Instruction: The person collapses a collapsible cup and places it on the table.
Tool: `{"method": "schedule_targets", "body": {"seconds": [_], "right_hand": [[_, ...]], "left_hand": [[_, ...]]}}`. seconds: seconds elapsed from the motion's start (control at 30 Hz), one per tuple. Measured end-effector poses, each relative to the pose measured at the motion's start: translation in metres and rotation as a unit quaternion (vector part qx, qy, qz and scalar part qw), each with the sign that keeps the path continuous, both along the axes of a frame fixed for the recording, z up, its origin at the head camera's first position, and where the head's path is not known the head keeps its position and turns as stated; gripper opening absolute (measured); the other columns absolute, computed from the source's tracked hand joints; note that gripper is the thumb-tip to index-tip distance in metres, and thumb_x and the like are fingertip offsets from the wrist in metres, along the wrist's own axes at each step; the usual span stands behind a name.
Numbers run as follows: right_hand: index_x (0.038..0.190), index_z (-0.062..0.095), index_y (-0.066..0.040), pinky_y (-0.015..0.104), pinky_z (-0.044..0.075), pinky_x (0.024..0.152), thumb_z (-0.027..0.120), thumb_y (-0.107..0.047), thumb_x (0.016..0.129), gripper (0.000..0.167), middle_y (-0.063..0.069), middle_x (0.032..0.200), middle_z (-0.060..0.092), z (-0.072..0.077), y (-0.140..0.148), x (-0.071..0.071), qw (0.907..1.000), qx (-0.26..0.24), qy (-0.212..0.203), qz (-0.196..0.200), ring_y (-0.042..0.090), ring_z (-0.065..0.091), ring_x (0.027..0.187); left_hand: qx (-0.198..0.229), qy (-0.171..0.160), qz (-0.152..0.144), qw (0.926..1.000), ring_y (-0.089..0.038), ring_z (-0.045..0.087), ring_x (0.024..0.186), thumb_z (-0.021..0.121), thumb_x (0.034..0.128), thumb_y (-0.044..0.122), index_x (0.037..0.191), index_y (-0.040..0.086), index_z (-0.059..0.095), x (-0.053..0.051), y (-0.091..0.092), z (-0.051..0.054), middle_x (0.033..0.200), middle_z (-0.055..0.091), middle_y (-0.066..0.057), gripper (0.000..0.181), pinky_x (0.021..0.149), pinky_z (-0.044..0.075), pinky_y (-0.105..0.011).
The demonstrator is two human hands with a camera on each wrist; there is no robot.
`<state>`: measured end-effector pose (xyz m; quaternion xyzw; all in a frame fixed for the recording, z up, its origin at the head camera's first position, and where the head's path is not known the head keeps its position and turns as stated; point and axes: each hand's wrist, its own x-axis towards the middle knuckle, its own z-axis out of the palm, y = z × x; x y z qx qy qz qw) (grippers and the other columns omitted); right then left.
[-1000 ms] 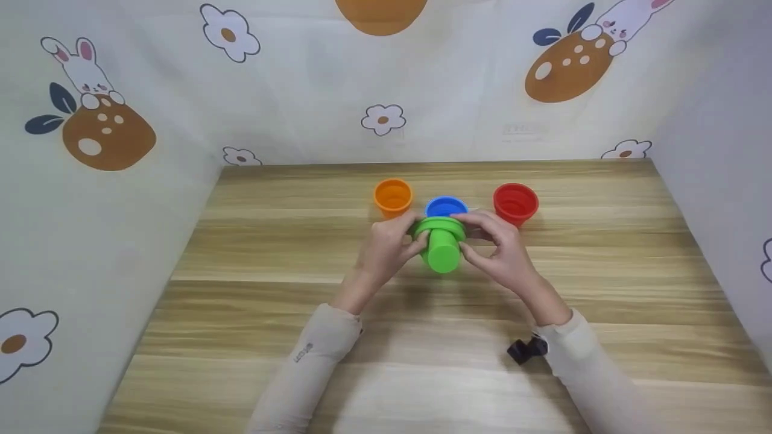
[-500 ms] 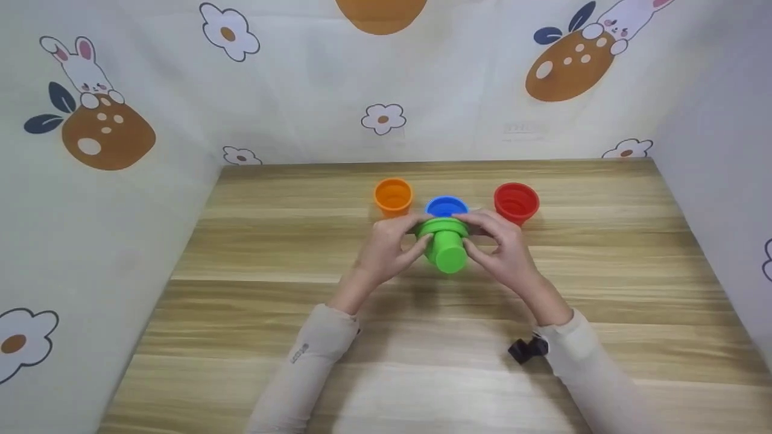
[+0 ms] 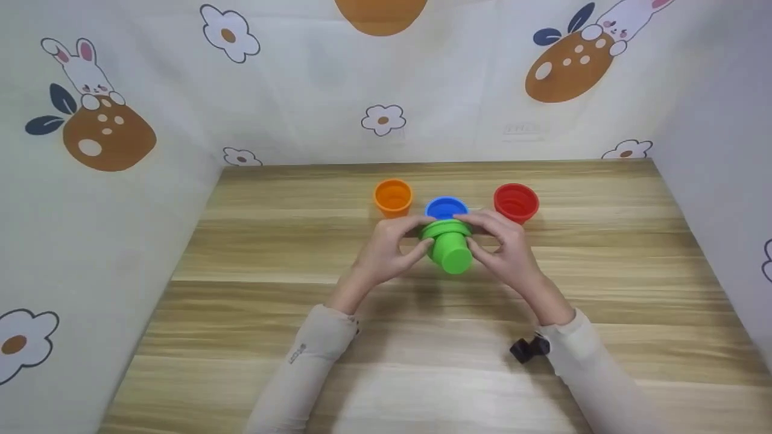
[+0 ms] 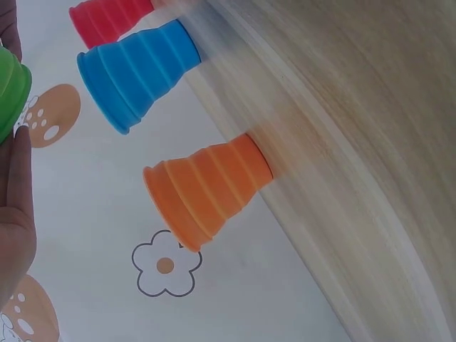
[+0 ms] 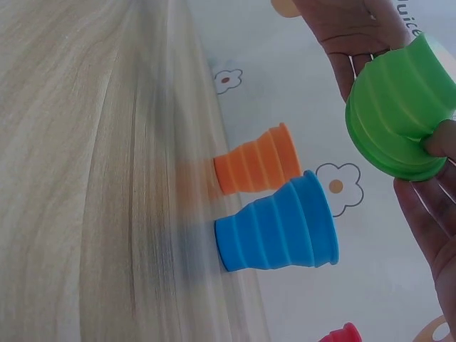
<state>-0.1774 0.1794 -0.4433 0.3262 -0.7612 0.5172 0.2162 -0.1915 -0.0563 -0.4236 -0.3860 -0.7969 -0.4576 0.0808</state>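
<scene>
Green cup (image 3: 452,250) tilts, pinched by both hands (image 3: 386,252) (image 3: 509,256).

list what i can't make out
Head: lower part of the blue cup, behind the green cup.
Head: left sleeve's print, too small to read.
Left wrist: most of the green cup, cut by the left edge.
Right wrist: most of the red cup, cut by the bottom edge.

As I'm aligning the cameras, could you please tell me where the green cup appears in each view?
Head: green cup just right of and below centre, in front of the blue cup.
Left wrist: green cup high on the left edge, cut off, left of the blue cup.
Right wrist: green cup at upper right, above and right of the blue cup.
Shared landmark: the blue cup.
</scene>
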Motion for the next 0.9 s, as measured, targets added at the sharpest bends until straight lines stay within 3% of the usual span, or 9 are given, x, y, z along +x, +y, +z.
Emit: {"method": "schedule_targets", "body": {"seconds": [0.4,0.63,0.9], "right_hand": [[0.119,0.071,-0.005,0.015,0.055,0.09,0.07,0.009,0.085,0.038,0.011,0.107,0.073,-0.0024,0.003,-0.0004,0.9992,0.032,0.017,-0.018,0.011,0.065,0.104],[0.119,0.071,-0.004,0.014,0.055,0.09,0.071,0.007,0.085,0.036,0.012,0.107,0.073,-0.0026,0.0049,-0.0006,0.9991,0.034,0.022,-0.013,0.012,0.066,0.104],[0.12,0.07,-0.003,0.02,0.057,0.091,0.073,0.007,0.084,0.038,0.013,0.111,0.073,-0.0033,0.0102,0.0007,0.9995,0.031,-0.003,-0.004,0.008,0.066,0.109]], "left_hand": [[-0.023,-0.042,-0.016,0.9987,-0.02,0.071,0.105,0.063,0.0964,0.012,0.124,0.0,0.064,0.0007,0.0052,0.0019,0.12,0.071,-0.012,0.03,0.093,0.058,-0.027],[-0.028,-0.067,-0.019,0.9972,-0.024,0.07,0.103,0.062,0.0966,0.011,0.122,0.0,0.064,0.0009,0.0075,0.0034,0.117,0.072,-0.014,0.028,0.093,0.059,-0.032],[-0.016,-0.066,-0.03,0.9972,-0.024,0.07,0.106,0.063,0.0955,0.008,0.12,-0.003,0.063,0.0017,0.0088,0.0042,0.116,0.071,-0.016,0.027,0.095,0.058,-0.031]]}}
